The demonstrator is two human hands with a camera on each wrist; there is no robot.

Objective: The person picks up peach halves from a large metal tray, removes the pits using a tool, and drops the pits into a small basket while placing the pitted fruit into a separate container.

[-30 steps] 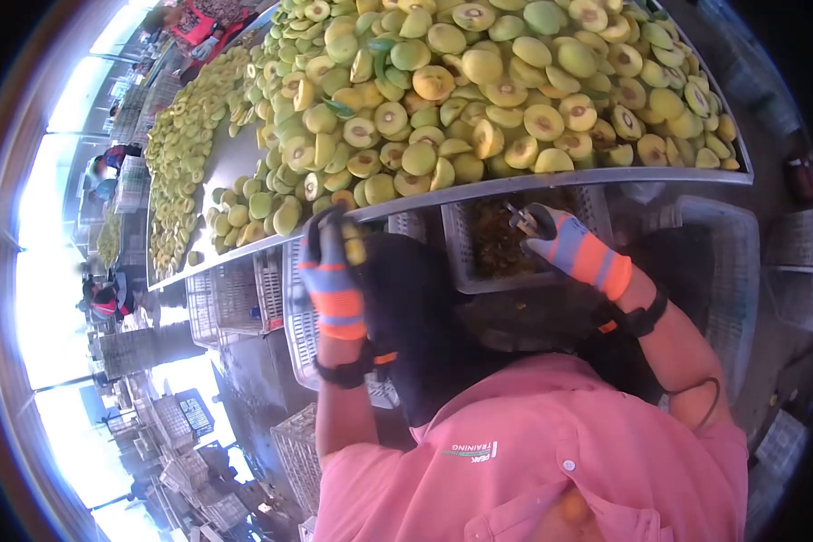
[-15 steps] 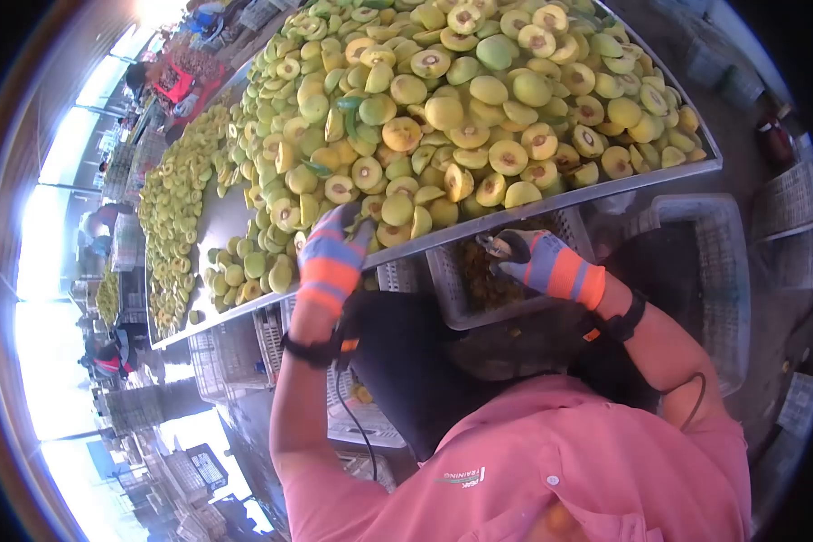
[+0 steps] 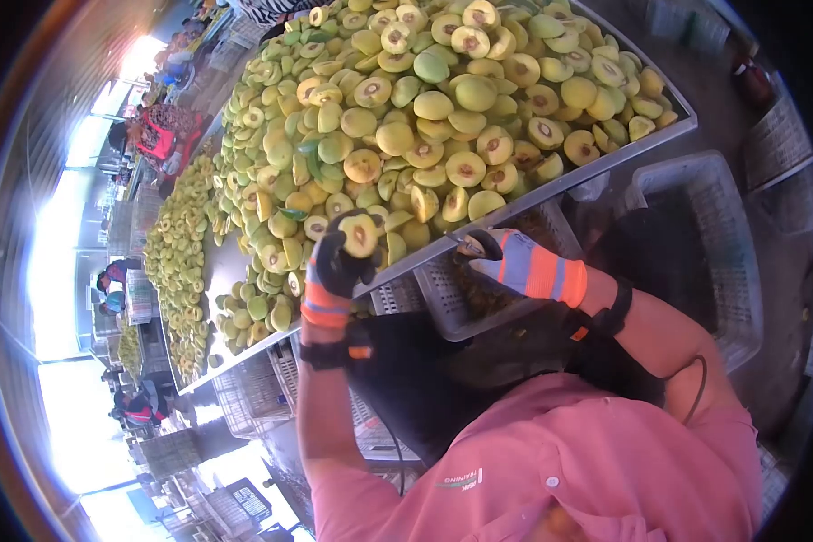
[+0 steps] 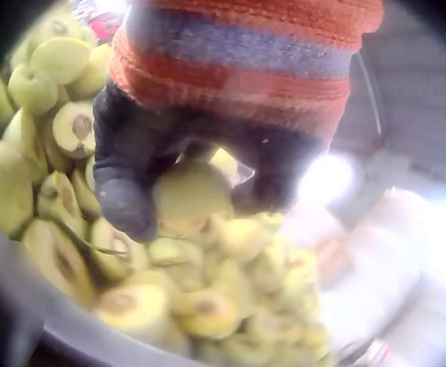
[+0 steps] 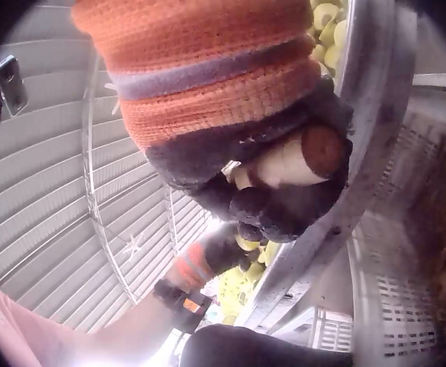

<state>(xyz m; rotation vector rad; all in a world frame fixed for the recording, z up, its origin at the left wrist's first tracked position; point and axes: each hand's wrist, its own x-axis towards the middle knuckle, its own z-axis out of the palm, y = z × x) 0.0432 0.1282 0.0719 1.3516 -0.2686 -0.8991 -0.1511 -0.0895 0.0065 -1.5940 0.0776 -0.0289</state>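
My left hand (image 3: 332,275), in an orange, grey and black glove, grips a fruit half (image 3: 359,234) over the near edge of the table. Its cut face, pale yellow with a brown centre, points up at the head camera. In the left wrist view that fruit half (image 4: 192,191) sits between thumb and fingers. My right hand (image 3: 526,264), in a matching glove, is curled round a tool with a round wooden handle (image 5: 290,162). A short metal tip (image 3: 463,243) juts from the fist beside the table edge; the fingers hide the rest.
Green-yellow fruit halves (image 3: 395,139) are heaped on a metal-rimmed table (image 3: 605,161). Under its edge stands a grey crate (image 3: 443,312) with brown scraps, and a larger crate (image 3: 742,262) is at the right. A person in red (image 3: 161,137) is at the table's far left.
My left hand reached forward to the heap and now holds a fruit half, drawn back slightly with its cut face showing. The right hand keeps the tool near the edge. The head view has turned.
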